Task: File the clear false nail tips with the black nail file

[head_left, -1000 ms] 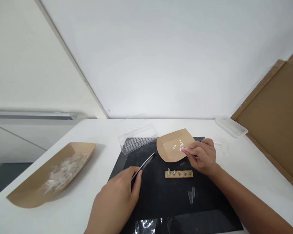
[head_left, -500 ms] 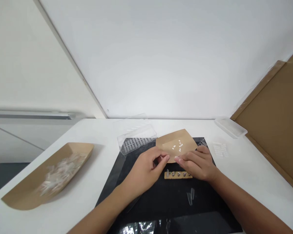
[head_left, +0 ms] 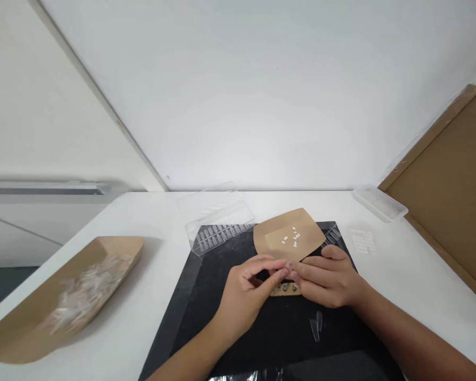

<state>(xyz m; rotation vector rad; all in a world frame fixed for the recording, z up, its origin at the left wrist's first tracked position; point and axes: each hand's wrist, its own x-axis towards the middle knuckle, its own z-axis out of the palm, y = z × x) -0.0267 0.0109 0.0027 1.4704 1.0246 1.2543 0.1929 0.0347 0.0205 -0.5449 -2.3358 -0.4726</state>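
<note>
My left hand point(head_left: 249, 293) and my right hand point(head_left: 328, 278) meet at their fingertips above a small tan strip point(head_left: 284, 289) with metal studs. Both are closed in a pinch, and whatever sits between the fingers is too small to make out. Part of the strip is hidden beneath them. Just beyond lies a brown paper tray point(head_left: 269, 241) holding several small white oval pieces point(head_left: 295, 235). Two clear nail tips point(head_left: 316, 325) rest on the black mat point(head_left: 269, 338), nearer to me than the strip.
A larger brown paper tray point(head_left: 11, 333) full of loose clear tips point(head_left: 87, 291) stands at left. Behind the mat's left corner is a clear case point(head_left: 222, 230) with rows of nail tips. A clear plastic box point(head_left: 381, 203) and a cardboard panel point(head_left: 452, 196) are at right.
My hands have come together; the left moved right and both came slightly nearer, over the strip. They were apart before, at the small tray's near edge. The view has shifted slightly.
</note>
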